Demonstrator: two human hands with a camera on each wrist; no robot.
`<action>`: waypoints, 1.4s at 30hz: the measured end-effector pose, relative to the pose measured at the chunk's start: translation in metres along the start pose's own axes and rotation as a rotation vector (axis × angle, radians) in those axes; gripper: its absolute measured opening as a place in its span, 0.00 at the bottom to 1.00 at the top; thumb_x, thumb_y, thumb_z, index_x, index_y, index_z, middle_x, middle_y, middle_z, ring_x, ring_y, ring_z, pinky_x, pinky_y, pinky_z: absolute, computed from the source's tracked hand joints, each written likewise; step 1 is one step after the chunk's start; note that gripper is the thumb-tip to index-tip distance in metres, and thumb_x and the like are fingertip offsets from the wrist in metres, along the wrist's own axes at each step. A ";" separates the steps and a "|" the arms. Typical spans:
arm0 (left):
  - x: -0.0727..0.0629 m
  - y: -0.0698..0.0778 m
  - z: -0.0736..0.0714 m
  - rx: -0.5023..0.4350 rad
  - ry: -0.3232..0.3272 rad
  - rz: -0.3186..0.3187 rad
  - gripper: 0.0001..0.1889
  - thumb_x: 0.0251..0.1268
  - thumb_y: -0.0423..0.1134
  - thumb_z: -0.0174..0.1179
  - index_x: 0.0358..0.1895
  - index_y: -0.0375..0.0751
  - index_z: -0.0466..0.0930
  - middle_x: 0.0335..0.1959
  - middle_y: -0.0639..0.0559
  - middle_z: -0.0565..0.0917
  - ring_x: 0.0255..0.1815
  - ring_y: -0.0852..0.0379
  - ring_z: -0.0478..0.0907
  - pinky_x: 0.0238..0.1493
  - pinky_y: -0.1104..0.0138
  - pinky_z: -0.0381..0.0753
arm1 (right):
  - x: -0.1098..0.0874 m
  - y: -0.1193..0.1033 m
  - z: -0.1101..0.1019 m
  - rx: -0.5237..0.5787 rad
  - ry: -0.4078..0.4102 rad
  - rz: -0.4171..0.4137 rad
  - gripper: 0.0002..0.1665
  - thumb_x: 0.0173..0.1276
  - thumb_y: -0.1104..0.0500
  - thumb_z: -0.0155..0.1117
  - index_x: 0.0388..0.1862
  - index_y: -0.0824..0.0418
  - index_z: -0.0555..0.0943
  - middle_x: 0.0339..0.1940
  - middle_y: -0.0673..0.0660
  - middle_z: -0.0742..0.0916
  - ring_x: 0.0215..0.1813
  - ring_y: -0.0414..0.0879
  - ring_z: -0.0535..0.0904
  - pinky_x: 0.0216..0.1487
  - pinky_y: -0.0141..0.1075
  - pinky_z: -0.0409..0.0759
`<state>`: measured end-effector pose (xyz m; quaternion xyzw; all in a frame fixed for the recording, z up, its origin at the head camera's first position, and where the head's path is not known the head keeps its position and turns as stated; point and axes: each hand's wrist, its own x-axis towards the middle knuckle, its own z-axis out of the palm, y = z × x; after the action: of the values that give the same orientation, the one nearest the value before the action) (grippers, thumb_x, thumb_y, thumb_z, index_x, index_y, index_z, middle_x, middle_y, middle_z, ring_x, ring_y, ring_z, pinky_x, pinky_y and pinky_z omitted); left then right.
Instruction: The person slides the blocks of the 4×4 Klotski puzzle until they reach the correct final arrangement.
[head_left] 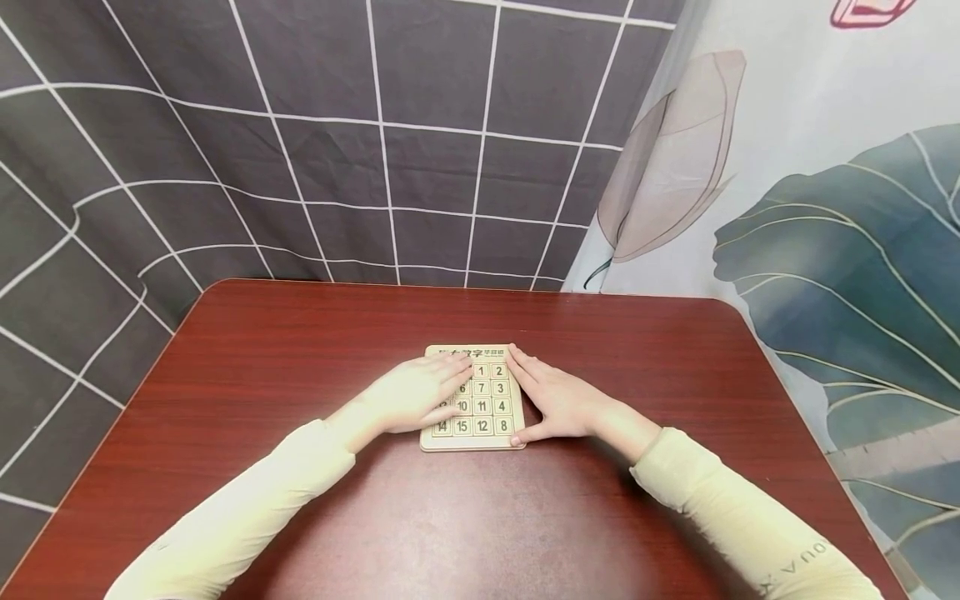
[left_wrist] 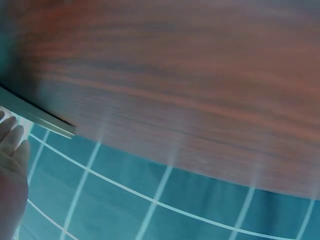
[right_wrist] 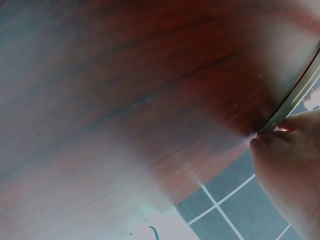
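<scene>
A pale wooden sliding number puzzle (head_left: pixel 482 427) lies flat on the table, with dark printed characters along its top border and numbered tiles below. My left hand (head_left: pixel 420 392) reaches over its left side, fingers extended across the tiles and fingertips near the tile marked 1. That hand covers most of the left column; the 14 tile shows at the bottom. Along the right border, my right hand (head_left: pixel 562 402) touches the frame, straight fingers at the top right corner and thumb at the bottom right. In the right wrist view, fingertips meet the puzzle's edge (right_wrist: pixel 295 95).
The reddish-brown wooden table (head_left: pixel 300 333) has rounded far corners. Behind it hangs a dark grey curtain (head_left: pixel 427 167) with a white grid, and to the right a white curtain (head_left: pixel 795 100) with large leaf prints.
</scene>
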<state>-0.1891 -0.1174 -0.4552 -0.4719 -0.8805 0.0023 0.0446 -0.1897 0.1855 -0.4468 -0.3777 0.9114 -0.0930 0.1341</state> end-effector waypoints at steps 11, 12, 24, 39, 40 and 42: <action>-0.041 -0.014 -0.004 0.008 0.050 -0.048 0.33 0.77 0.53 0.61 0.74 0.32 0.75 0.75 0.38 0.77 0.78 0.44 0.74 0.82 0.53 0.71 | -0.001 0.000 0.000 0.007 0.013 -0.006 0.75 0.62 0.28 0.74 0.88 0.69 0.47 0.90 0.66 0.50 0.90 0.62 0.52 0.86 0.56 0.63; -0.042 -0.014 -0.004 0.011 0.051 -0.044 0.33 0.77 0.53 0.61 0.73 0.31 0.75 0.75 0.38 0.77 0.78 0.44 0.74 0.82 0.53 0.71 | -0.001 0.000 0.000 0.008 0.013 -0.006 0.75 0.62 0.28 0.74 0.88 0.69 0.47 0.90 0.66 0.50 0.90 0.62 0.52 0.86 0.56 0.63; -0.026 -0.005 -0.008 -0.009 0.032 -0.008 0.33 0.78 0.52 0.60 0.74 0.29 0.73 0.76 0.37 0.76 0.78 0.42 0.74 0.81 0.53 0.72 | -0.001 0.000 0.000 0.010 0.015 -0.010 0.74 0.62 0.28 0.74 0.87 0.70 0.48 0.90 0.67 0.50 0.89 0.62 0.52 0.86 0.56 0.64; -0.038 -0.002 -0.005 0.010 0.063 0.018 0.33 0.78 0.53 0.60 0.75 0.33 0.74 0.76 0.40 0.77 0.79 0.45 0.74 0.81 0.54 0.72 | 0.000 0.000 0.000 0.013 0.008 -0.006 0.74 0.62 0.29 0.74 0.88 0.69 0.48 0.90 0.66 0.50 0.89 0.62 0.53 0.86 0.56 0.64; -0.041 -0.001 -0.005 0.015 0.067 0.024 0.33 0.77 0.53 0.61 0.74 0.33 0.74 0.76 0.40 0.77 0.78 0.46 0.74 0.81 0.54 0.72 | 0.000 0.000 0.000 0.013 0.008 -0.006 0.74 0.62 0.29 0.74 0.88 0.69 0.48 0.90 0.66 0.50 0.89 0.62 0.53 0.86 0.56 0.64; -0.047 0.002 -0.007 0.025 0.077 0.039 0.33 0.76 0.53 0.62 0.73 0.32 0.76 0.75 0.39 0.78 0.77 0.46 0.76 0.80 0.55 0.73 | 0.000 0.000 0.000 0.012 0.008 -0.006 0.74 0.62 0.29 0.74 0.88 0.69 0.48 0.90 0.67 0.50 0.89 0.62 0.53 0.85 0.56 0.64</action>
<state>-0.1616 -0.1556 -0.4523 -0.4881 -0.8687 -0.0038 0.0841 -0.1904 0.1856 -0.4468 -0.3793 0.9102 -0.1005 0.1323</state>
